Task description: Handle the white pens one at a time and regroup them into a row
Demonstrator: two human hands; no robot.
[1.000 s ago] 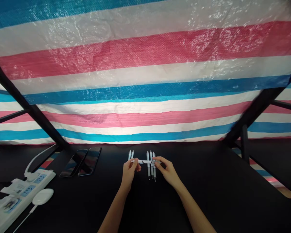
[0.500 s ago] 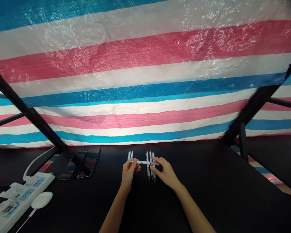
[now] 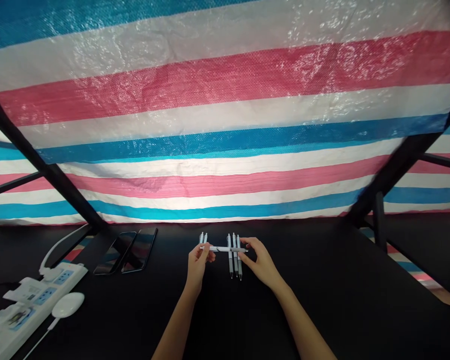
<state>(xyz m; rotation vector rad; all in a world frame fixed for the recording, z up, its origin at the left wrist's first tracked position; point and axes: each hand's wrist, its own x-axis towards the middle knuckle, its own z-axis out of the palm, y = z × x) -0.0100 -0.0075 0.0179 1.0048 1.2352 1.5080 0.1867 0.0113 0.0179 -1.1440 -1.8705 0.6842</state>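
A white pen (image 3: 222,248) is held level above the black table (image 3: 322,300), stretched between both hands. My left hand (image 3: 198,261) pinches its left end with the fingers closed. My right hand (image 3: 258,260) pinches its right end near the tip. Under it, three white pens (image 3: 234,260) lie side by side on the table, pointing towards me. Two more white pens (image 3: 202,238) lie just beyond my left hand, mostly hidden by it.
Two dark phones (image 3: 129,251) lie at the left. A white power strip (image 3: 26,302) and a round white charger (image 3: 67,304) sit at the near left. A striped tarp (image 3: 225,125) hangs behind the table, with black frame bars (image 3: 393,170) on both sides.
Both hands have stayed closed on the pen, which has shifted only slightly and now lies level. The view has wobbled a little.
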